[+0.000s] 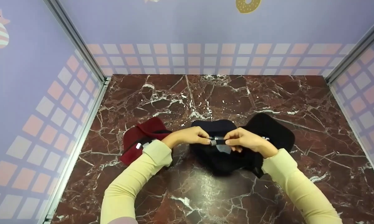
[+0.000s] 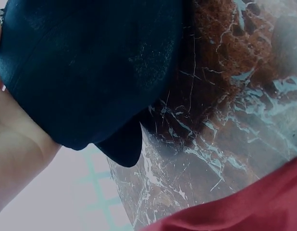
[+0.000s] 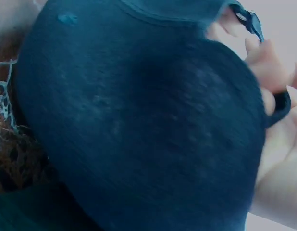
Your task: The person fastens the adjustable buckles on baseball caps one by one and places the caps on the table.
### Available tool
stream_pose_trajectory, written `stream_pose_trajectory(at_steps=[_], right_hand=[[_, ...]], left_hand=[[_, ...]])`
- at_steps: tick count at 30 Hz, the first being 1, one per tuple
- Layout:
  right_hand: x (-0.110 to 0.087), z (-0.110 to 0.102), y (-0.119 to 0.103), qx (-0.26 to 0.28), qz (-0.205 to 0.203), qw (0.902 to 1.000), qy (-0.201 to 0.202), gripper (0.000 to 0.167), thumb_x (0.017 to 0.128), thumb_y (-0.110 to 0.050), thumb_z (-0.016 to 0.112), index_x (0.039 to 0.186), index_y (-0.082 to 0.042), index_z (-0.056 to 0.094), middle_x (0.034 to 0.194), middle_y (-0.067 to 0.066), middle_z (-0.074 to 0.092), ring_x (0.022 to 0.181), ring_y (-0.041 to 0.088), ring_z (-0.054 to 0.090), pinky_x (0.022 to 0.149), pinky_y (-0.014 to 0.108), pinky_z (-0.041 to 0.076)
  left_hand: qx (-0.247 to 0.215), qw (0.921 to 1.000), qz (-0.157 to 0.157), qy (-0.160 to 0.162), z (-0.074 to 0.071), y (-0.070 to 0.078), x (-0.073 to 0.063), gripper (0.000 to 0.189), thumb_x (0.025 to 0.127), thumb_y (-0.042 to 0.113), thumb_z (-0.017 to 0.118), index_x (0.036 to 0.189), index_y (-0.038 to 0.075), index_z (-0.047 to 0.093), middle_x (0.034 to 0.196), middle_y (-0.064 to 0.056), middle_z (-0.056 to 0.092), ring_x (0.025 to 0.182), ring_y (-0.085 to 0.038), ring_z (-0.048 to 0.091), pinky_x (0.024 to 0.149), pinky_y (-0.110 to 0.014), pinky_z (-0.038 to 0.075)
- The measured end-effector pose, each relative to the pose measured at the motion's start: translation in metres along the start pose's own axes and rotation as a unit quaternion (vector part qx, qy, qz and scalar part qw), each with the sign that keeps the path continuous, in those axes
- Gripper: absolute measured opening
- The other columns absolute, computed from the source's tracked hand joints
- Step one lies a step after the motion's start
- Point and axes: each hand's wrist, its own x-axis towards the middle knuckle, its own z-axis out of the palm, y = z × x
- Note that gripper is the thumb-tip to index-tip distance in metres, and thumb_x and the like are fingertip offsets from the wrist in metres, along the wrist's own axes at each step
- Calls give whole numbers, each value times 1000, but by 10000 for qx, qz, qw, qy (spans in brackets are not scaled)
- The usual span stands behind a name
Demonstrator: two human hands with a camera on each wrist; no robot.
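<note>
Navy cloth is filling my view: I am holding a dark blue cap up just above the middle of the marble bench, its back turned toward me. My left hand is pinching the left end of the cap's strap, thumb and fingers pressed together on it. My right hand is pinching the other end of the strap, fingers curled tight around the band. Both hands are nearly meeting over the little grey buckle on the strap.

From my left wrist I am seeing the cap's crown bulging against my palm, with the veined bench behind it. From my right wrist the crown is covering almost everything, and my fingers are poking past its edge, hooked on the strap's loop.

A dark red cap is lying on the bench just beside my left wrist, and a black cap is lying behind my right hand, touching the blue one. My pale yellow sleeves are reaching in from below.
</note>
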Motion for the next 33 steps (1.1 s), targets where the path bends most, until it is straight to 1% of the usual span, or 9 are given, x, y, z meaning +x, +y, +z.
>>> stream_pose_trajectory(at_steps=[2, 7, 13, 16, 19, 21, 26, 30, 33], right_hand=[[1, 2, 1, -93, 3, 9999, 84, 28, 86, -8, 54, 96, 18, 54, 53, -6, 52, 40, 3, 42, 39, 15, 34], [5, 7, 1, -221, 72, 9995, 216, 26, 85, -8, 54, 96, 15, 57, 49, -8, 47, 36, 1, 34, 34, 14, 26], [9, 12, -3, -387, 100, 9990, 207, 24, 85, -9, 54, 93, 14, 58, 47, -7, 45, 33, 1, 31, 33, 15, 24], [11, 14, -5, -475, 55, 9988, 117, 25, 86, -10, 53, 91, 15, 56, 46, -7, 45, 32, 1, 31, 32, 15, 24], [11, 16, -8, -601, -11, 9982, 39, 26, 87, -11, 52, 89, 15, 56, 47, -6, 47, 33, 1, 35, 33, 15, 27], [10, 15, -9, -675, 14, 9977, 29, 28, 88, -14, 52, 89, 13, 57, 49, -4, 49, 36, 3, 40, 34, 16, 32], [6, 7, -8, -751, 172, 9970, 62, 32, 88, -20, 52, 93, 11, 59, 55, 0, 54, 47, 8, 52, 46, 23, 45], [0, -1, -8, -707, 84, 9974, -78, 26, 88, -17, 52, 88, 9, 59, 57, 1, 56, 52, 9, 54, 55, 24, 47], [-3, -5, -7, -725, -44, 9972, -192, 23, 88, -14, 52, 82, 7, 58, 55, 0, 54, 50, 9, 53, 55, 23, 47]], left_hand=[[46, 10000, 30, 25, 0, 0, 1, 18, 85, 14, 55, 80, -2, 63, 58, 9, 40, 53, -3, 32, 52, -17, 27], [207, 9998, 36, 73, 2, 0, 2, 19, 85, 15, 55, 80, 0, 64, 57, 9, 40, 52, -4, 31, 51, -17, 27], [394, 9991, 22, 174, 4, 2, 4, 19, 86, 15, 54, 78, 1, 63, 56, 8, 41, 51, -3, 32, 50, -17, 27], [460, 9987, 24, 200, 5, 4, 6, 21, 87, 16, 53, 76, 1, 62, 56, 8, 39, 50, -3, 32, 50, -16, 27], [530, 9983, 13, 229, 6, 5, 6, 22, 87, 17, 53, 75, 1, 61, 55, 8, 39, 50, -3, 33, 50, -15, 27], [500, 9985, -5, 240, 5, 4, 6, 22, 87, 17, 52, 75, 1, 61, 55, 8, 39, 50, -3, 33, 50, -16, 28], [370, 9992, 67, 165, 2, 0, 4, 22, 88, 16, 52, 76, 1, 61, 55, 7, 39, 50, -3, 32, 50, -16, 28], [269, 9996, 74, -13, -1, 0, 1, 22, 89, 14, 50, 75, 0, 58, 56, 7, 38, 48, -3, 30, 49, -16, 26], [230, 9997, 51, -82, -2, 0, 1, 22, 89, 13, 49, 74, 0, 57, 55, 8, 37, 47, -2, 29, 48, -16, 25]])
